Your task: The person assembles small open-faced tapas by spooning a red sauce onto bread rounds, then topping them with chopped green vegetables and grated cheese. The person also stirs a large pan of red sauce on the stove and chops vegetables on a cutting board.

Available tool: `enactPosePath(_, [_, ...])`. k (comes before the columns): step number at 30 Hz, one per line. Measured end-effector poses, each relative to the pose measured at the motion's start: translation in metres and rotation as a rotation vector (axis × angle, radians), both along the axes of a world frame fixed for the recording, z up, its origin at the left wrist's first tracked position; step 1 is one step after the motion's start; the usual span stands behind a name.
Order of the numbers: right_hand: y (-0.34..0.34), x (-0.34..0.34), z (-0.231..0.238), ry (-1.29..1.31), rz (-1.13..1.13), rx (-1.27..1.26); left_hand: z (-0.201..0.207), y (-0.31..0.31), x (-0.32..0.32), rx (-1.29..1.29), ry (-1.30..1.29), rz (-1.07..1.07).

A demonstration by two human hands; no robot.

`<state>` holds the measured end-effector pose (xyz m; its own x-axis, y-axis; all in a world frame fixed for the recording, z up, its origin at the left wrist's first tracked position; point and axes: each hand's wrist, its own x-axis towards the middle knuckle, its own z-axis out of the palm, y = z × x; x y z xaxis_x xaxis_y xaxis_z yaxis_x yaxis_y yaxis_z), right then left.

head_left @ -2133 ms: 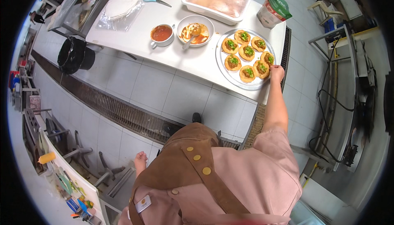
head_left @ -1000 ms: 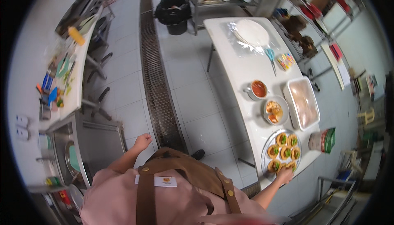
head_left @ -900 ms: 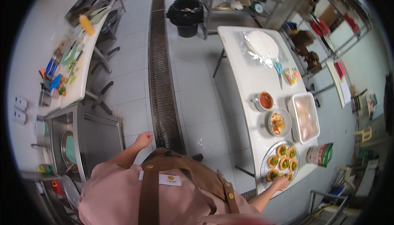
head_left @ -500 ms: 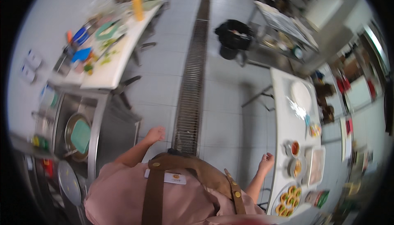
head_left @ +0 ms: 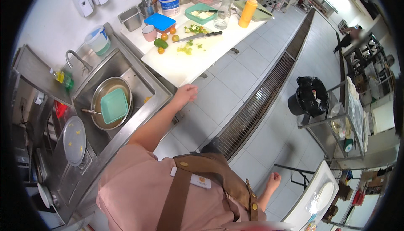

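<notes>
My left hand point(head_left: 185, 95), fingers loosely curled in and nothing showing in them, is just off the near corner of the white table point(head_left: 162, 64). Lower right, my right hand point(head_left: 273, 181) hangs over the floor with its fingers curled, also holding nothing I can see. On the white table a knife point(head_left: 198, 36) lies beside chopped green pieces point(head_left: 185, 50), a green pepper point(head_left: 160, 43) and several small tomatoes. Behind them are a blue-lidded container point(head_left: 160, 21), a blue and white tub point(head_left: 170, 4), a green tray point(head_left: 202, 13), a glass carafe point(head_left: 224, 12) and a yellow squeeze bottle point(head_left: 248, 13).
At left, a steel sink point(head_left: 145, 77) holds a pan point(head_left: 99, 104) with a green tray point(head_left: 114, 106) in it. A floor grate point(head_left: 256, 100) runs ahead. A black bin point(head_left: 309, 98), a steel rack point(head_left: 336, 123) and a white table point(head_left: 309, 201) stand right. Another person point(head_left: 350, 37) is far off.
My view has swung left toward the sink and the table with the vegetables. The white table on the right has slid toward the lower edge. Both hands stay curled and hold nothing visible.
</notes>
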<state>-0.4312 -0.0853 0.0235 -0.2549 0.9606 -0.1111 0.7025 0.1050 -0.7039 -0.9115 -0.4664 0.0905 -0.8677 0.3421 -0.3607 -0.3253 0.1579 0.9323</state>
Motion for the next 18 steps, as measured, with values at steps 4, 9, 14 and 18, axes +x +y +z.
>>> enactPosePath(4, [0.057,-0.095,0.005,0.066,0.153,0.021,0.025,0.014,-0.064,0.085,-0.04,0.176])
enactPosePath(9, [0.098,-0.248,0.033,0.117,0.321,0.006,0.048,0.033,-0.177,0.174,-0.034,0.344])
enactPosePath(14, [0.093,-0.335,0.056,0.146,0.516,0.053,0.044,0.068,-0.317,0.113,-0.079,0.382])
enactPosePath(18, [0.071,-0.321,0.037,-0.004,0.36,0.06,0.005,0.079,-0.452,0.08,-0.118,0.391])
